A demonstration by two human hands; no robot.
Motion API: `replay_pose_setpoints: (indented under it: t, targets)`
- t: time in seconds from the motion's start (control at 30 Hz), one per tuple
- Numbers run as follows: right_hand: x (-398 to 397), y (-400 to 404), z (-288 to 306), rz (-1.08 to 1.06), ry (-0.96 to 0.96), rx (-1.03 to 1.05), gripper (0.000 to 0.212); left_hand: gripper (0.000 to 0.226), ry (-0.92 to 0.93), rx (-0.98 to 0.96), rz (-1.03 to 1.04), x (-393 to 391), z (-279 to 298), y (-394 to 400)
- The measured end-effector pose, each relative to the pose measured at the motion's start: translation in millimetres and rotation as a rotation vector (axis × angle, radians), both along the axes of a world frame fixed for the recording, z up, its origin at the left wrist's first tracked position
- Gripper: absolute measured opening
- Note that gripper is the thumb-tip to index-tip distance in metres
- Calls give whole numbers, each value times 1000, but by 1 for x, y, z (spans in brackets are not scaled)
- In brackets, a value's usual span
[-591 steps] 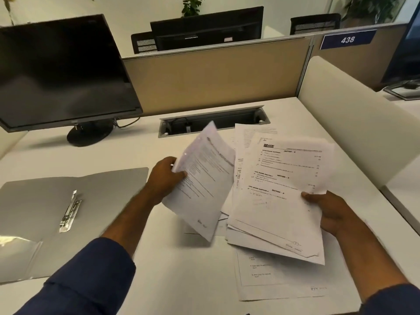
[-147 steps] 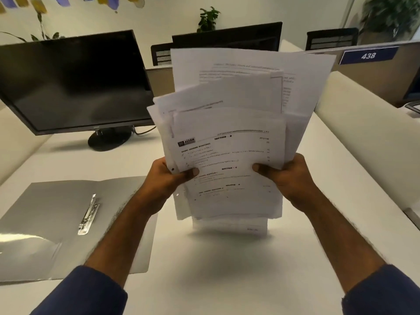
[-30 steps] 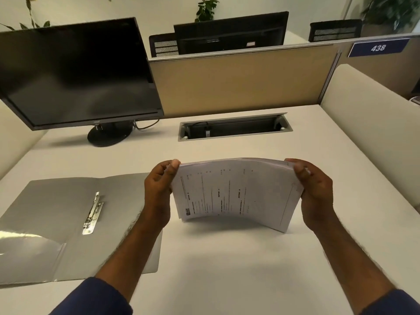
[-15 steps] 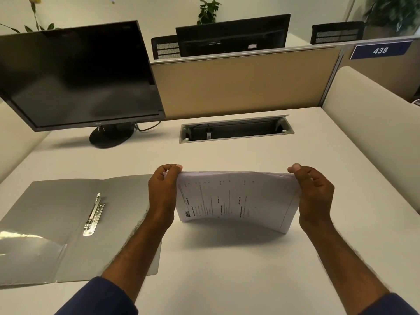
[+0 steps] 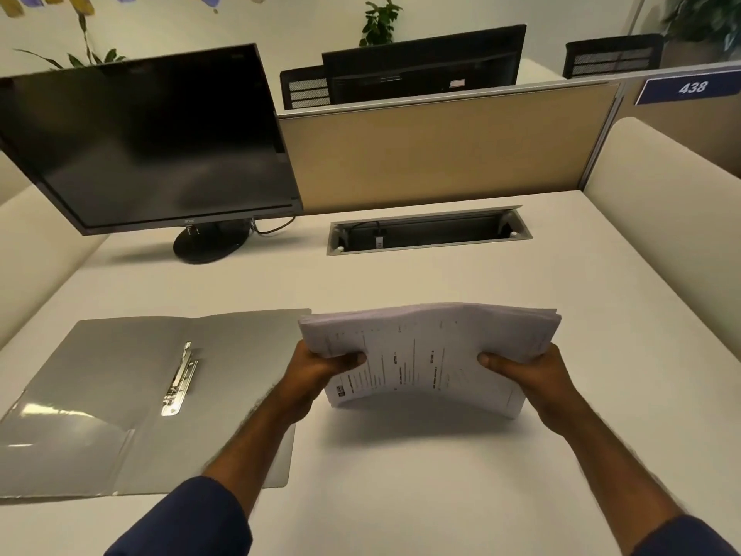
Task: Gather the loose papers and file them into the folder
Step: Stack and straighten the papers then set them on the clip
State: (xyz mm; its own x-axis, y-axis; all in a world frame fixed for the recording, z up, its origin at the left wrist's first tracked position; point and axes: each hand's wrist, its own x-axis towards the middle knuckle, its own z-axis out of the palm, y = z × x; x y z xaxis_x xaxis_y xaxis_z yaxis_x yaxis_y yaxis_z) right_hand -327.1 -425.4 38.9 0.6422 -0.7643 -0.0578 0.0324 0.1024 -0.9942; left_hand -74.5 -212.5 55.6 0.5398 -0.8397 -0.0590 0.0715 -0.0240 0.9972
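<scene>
Gripping a bowed paper stack point(image 5: 431, 351), left hand point(image 5: 316, 373) and right hand point(image 5: 525, 375)

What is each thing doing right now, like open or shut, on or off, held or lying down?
Folder: open, lying flat on the desk.
Metal clip: lying flat inside the folder, no papers on it.
Paper stack: gathered together, bowed, held above the desk.
Left hand: grips the stack's left end.
Right hand: grips its right end.
Monitor: screen dark.
Cable hatch: open.
</scene>
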Motion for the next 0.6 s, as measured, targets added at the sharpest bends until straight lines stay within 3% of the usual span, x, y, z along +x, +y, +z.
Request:
replay_pose_setpoints:
  t: [0.1,0.27,0.37,0.47,0.6]
  targets:
    - [6,8,2,-127,53,-38,39,39,16,-7,76,-10,0,-6]
    - [11,21,6,-267,-67,-149,32,42,0,-159,180,-16,7,-12]
    - [14,30,-11,-290,36,-116,18,42,61,-77,194,-25,-9,-14]
    - [12,35,-26,-301,145,-105,17,30,90,26,274,-36,-28,-14]
    - [11,33,-26,-404,123,-184,27,41,47,-117,301,-34,-29,-13]
